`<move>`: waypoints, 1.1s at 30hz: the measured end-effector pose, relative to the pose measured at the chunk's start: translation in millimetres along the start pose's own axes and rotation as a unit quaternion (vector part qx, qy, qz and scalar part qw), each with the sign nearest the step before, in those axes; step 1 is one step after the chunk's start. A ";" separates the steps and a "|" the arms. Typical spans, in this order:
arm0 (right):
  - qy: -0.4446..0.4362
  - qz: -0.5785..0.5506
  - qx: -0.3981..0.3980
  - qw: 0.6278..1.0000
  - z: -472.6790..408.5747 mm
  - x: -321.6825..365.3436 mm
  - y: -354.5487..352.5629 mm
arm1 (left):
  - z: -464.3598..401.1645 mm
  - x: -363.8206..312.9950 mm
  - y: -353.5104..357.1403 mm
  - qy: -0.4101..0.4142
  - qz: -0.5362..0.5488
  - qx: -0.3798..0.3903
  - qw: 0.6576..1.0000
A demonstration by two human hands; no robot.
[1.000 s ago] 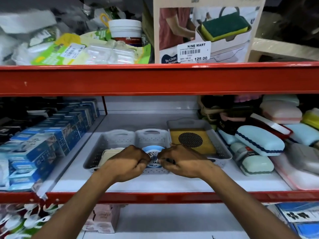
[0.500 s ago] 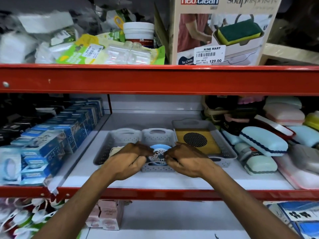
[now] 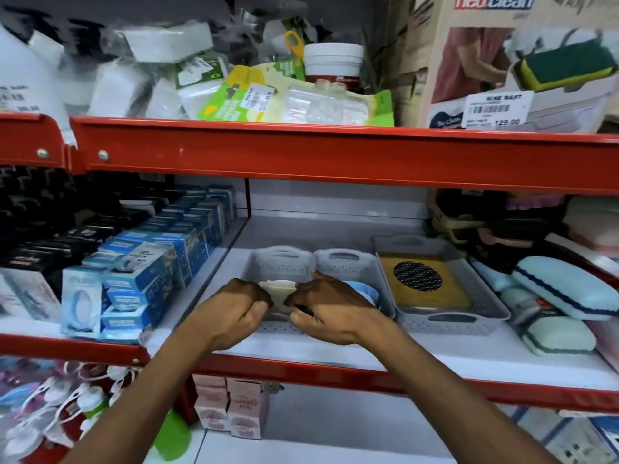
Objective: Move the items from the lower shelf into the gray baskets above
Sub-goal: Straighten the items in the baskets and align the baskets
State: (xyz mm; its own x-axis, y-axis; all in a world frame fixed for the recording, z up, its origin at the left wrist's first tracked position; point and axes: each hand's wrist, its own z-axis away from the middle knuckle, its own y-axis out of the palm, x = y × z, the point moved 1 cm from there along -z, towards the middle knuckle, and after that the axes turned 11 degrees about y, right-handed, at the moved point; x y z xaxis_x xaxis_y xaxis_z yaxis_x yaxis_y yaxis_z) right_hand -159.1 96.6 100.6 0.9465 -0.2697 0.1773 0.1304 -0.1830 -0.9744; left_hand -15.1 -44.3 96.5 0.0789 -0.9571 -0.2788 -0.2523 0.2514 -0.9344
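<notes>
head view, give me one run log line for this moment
left hand: on cream item | right hand: on same item | place: left gray basket | blue item: in middle basket

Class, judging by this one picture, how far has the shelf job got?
Done: the right gray basket holds a yellow packet, the middle basket a blue item. In hand: left hand and right hand hold a cream item over the left basket. Left: pink boxes below.
</notes>
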 end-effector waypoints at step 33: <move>0.289 0.083 0.012 0.954 71.5 17.7 -5.0 | 32.8 -53.7 22.2 -0.030 -0.150 -0.089 0.984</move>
State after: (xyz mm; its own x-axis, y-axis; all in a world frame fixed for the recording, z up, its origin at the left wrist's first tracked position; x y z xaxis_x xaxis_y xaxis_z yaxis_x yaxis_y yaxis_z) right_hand -121.9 160.4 98.7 0.6349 -0.7703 0.0599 0.0057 -0.0729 -0.9973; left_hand 6.7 17.4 83.4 0.2315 -0.9727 -0.0138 -0.3727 -0.0755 -0.9249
